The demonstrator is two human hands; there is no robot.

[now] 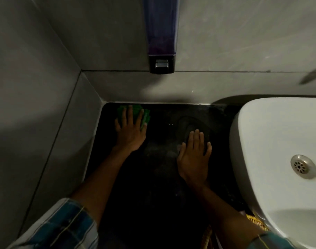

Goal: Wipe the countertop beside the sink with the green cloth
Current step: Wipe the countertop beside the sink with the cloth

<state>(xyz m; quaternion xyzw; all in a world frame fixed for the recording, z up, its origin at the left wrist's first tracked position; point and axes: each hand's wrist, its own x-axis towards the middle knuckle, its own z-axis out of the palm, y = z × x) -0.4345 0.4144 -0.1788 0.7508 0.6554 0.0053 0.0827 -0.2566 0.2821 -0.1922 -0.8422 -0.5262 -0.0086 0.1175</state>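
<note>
The black countertop [162,112] fills the space between the grey side wall and the white sink [272,133]. In its far left corner lies the green cloth [146,115], pressed flat under my left hand [130,127], whose fingers spread over it; most of the cloth is hidden beneath the palm. My right hand [195,155] rests flat on the counter next to the sink's left rim, fingers apart, with nothing in it.
A soap dispenser [161,38] hangs on the back wall above the counter. The sink's metal drain [303,166] shows at the right. A faucet tip [310,77] juts in from the upper right. Grey tiled walls close off the left and back.
</note>
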